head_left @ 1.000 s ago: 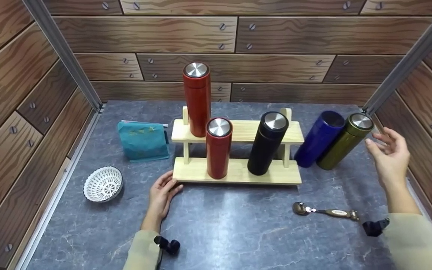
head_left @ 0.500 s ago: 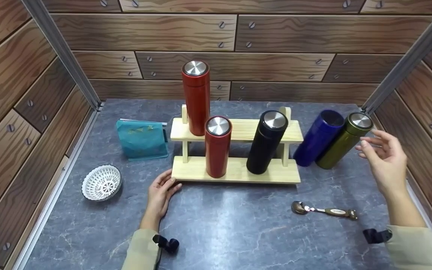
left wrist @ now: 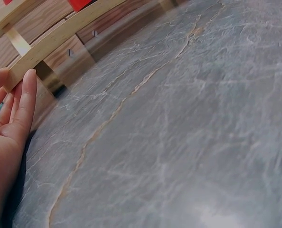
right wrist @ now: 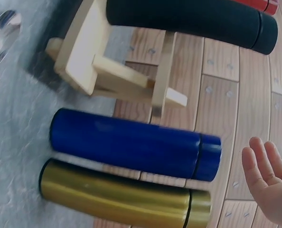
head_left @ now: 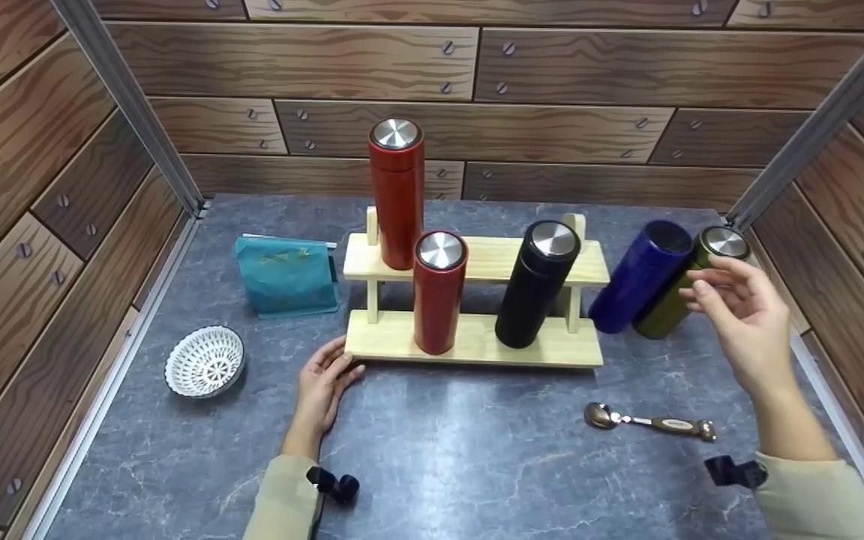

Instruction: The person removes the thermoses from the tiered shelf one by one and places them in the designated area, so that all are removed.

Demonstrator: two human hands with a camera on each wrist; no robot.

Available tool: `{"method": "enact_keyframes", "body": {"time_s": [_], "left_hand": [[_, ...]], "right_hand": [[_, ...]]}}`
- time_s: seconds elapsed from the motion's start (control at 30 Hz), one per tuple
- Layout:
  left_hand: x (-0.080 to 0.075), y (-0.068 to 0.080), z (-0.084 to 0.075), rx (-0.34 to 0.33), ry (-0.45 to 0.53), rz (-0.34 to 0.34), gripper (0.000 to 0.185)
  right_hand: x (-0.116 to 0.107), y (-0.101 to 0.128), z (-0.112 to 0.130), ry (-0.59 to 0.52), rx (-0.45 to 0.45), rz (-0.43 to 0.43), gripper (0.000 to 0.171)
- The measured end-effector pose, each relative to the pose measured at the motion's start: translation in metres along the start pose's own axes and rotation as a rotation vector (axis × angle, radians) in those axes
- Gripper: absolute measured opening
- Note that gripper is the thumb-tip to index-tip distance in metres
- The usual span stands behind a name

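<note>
Right hand is raised with fingers spread and relaxed, holding nothing, just beside the cap end of the gold flask. The gold flask stands on the worktop at the right, touching the blue flask, both just right of the wooden rack. Left hand lies flat, fingers straight, fingertips touching the rack's lower front corner. A spoon lies near the right forearm.
</note>
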State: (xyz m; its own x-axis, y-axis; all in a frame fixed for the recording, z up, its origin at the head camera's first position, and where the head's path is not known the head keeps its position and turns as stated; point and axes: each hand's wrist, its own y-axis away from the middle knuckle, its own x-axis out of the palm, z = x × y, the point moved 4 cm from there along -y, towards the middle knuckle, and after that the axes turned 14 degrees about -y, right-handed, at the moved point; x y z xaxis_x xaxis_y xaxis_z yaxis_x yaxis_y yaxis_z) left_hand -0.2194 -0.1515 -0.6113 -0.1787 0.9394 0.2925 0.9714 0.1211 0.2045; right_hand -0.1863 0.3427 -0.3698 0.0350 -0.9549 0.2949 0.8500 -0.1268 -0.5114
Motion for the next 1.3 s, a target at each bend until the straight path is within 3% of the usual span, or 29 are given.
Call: {"method": "enact_keyframes", "body": {"time_s": [0.23,0.5,0.77,1.0,1.3], "left_hand": [[0.000,0.000,0.000,-0.007,0.004,0.001,0.047],[0.002,0.000,0.000,-0.012,0.012,0.001,0.047],[0.003,-0.002,0.000,0.010,0.009,0.008,0.045],[0.003,-0.002,-0.001,0.016,0.004,0.006,0.046],[-0.001,-0.001,0.002,0.011,0.011,0.003,0.046]], "right_hand": [[0.025,-0.007,0.003,0.026,-0.001,0.029,0.037],[0.056,-0.021,0.006,-0.026,-0.017,0.097,0.038],[0.085,-0.032,0.007,0.038,-0.004,0.152,0.038],[0.111,-0.044,0.011,-0.035,-0.016,0.199,0.041],[0.143,-0.058,0.004,-0.039,0.023,0.238,0.041]]}}
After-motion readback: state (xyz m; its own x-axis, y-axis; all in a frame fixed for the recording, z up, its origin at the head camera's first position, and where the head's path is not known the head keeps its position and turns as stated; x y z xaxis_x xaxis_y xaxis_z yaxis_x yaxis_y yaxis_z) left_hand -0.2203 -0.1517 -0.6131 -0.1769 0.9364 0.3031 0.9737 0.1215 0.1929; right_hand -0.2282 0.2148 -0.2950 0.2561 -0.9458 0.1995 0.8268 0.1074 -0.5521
